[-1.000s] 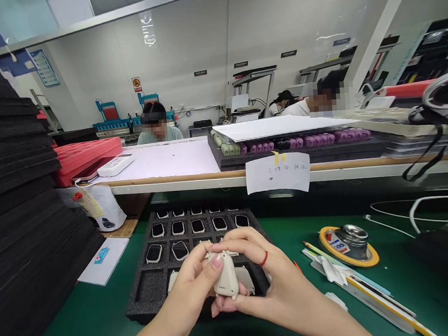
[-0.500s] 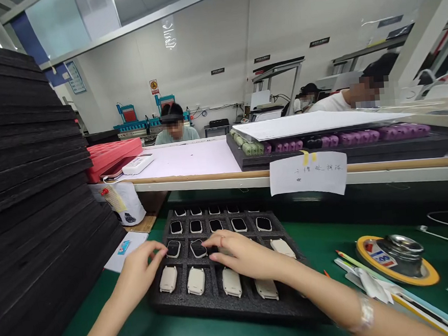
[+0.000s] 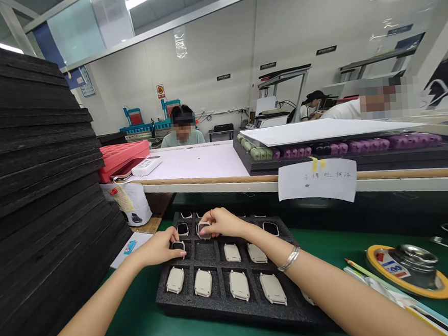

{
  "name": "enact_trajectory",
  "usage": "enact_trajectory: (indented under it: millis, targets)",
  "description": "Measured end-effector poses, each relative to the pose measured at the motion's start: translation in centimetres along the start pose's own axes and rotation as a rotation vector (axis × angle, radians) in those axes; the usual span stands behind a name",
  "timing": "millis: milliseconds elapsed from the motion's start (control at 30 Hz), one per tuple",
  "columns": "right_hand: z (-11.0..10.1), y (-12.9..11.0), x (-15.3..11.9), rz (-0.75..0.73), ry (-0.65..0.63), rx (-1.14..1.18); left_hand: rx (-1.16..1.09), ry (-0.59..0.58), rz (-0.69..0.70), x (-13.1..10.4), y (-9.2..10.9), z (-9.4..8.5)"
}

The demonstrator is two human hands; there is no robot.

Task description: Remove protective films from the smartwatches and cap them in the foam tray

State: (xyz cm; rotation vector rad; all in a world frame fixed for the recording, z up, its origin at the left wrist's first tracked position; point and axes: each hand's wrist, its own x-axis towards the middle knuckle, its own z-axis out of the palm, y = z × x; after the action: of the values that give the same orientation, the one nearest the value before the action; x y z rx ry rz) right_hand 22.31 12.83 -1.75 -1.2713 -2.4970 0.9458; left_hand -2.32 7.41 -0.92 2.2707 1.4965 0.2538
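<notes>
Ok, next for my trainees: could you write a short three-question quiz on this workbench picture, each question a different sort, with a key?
1. Multiple choice: the arm of the right hand wears: A) a long sleeve; B) a silver bangle; C) a wristwatch.
2. True or false: the left hand has its fingers on a dark-faced piece.
3. Count: how many pale cases show whole in the front row of the black foam tray?

Key: 1 B; 2 true; 3 four.

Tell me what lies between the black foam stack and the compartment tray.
In the head view: a white card with a blue patch, a wooden board farther back, and the left forearm above green bench.
</notes>
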Motion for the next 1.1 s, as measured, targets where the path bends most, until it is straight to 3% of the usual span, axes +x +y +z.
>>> enact_trajectory:
  millis: [133, 367, 533, 700, 800, 900, 1000, 1100]
  targets:
    - [-0.5, 0.3, 2.3, 0.081, 0.029, -0.035, -0.021, -0.055, -0.028, 2.5, -0.9, -1.1]
    - [0.0, -0.1, 2.7, 0.115, 0.074, 0.033, 0.053, -0.028, -0.123, 7.2, -0.2, -0.3]
    - [0.7, -0.6, -0.1, 0.138, 0.215, 0.23, -0.009, -0.06, -0.18, 8.1, 0.4, -0.8]
    - [0.1, -2.1, -6.8, 0.034, 0.379, 0.488, -0.291, 0.004, -0.197, 6.1, 1.2, -1.5]
    - [-0.5, -2.8, -11.6, -0.049, 0.468, 0.644, -0.579, 0.169, -0.144, 3.8, 3.7, -1.1]
    - [-0.5, -3.4, -15.0, -0.154, 0.621, 0.902, -0.959, 0.284, -0.039, 1.3, 7.9, -0.4]
    - [-0.1, -4.1, -16.6, -0.248, 0.737, 0.953, -1.309, 0.259, 0.005, -0.6, 12.0, 0.2]
    - [0.4, -4.7, -17.2, -0.296, 0.746, 0.914, -1.613, 0.154, -0.028, -1.3, 14.8, 0.9]
